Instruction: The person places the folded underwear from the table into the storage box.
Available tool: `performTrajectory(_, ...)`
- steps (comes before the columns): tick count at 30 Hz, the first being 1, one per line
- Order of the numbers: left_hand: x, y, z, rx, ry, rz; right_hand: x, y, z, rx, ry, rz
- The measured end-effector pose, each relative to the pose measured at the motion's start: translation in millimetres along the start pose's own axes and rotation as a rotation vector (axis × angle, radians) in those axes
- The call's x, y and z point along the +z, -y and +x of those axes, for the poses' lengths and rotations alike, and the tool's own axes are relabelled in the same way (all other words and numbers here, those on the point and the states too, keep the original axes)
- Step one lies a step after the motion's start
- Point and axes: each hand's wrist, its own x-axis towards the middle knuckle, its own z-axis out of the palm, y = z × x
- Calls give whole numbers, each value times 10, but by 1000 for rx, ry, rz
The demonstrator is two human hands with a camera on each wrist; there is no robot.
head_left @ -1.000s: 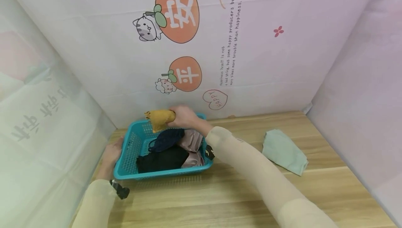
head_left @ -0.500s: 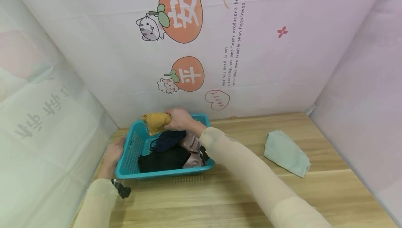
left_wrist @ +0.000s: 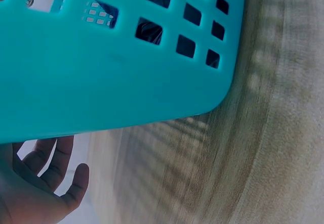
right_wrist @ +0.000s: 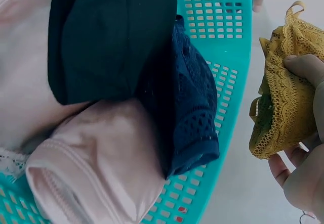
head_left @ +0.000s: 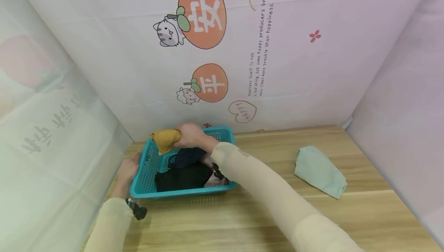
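Observation:
A folded mustard-yellow lace bra [head_left: 165, 140] hangs over the back left corner of the turquoise basket [head_left: 180, 193], pinched in my right hand [head_left: 191, 135]. The right wrist view shows the thumb on the lace [right_wrist: 291, 100] and fingers beneath it, beside the basket's rim. At the basket's left outer side is my left hand [head_left: 128, 168]; in the left wrist view its loosely bent fingers [left_wrist: 57, 163] reach up by the rim, partly hidden. Inside the basket lie a black folded garment [head_left: 182, 177], a navy lace bra [right_wrist: 195, 102] and pale pink satin bras [right_wrist: 109, 148].
A folded mint-green cloth [head_left: 320, 172] lies on the wooden table [head_left: 194, 229] to the right. A white printed sheet [head_left: 284, 71] stands behind the basket, with pale side sheets at left and right.
My right hand has moved left and slightly down with the yellow bra, from over the basket's middle back to its left corner. The left hand stays at the basket's side.

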Motion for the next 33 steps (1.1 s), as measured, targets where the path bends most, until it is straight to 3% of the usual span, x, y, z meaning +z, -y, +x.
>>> performTrajectory(7, -2, -8, -27, 25, 36, -11, 82, 26, 65, 8, 30, -43)
performTrajectory(15, 2, -10, -7, 92, 5, 76, 199, 59, 112, 87, 72, -70)
performTrajectory(21, 19, -15, -6, 93, -14, 57, 264, 59, 135, 166, 139, -90)
performTrajectory(33, -4, -18, 0, 63, -13, 26, 239, 21, 171, 176, 170, -87)
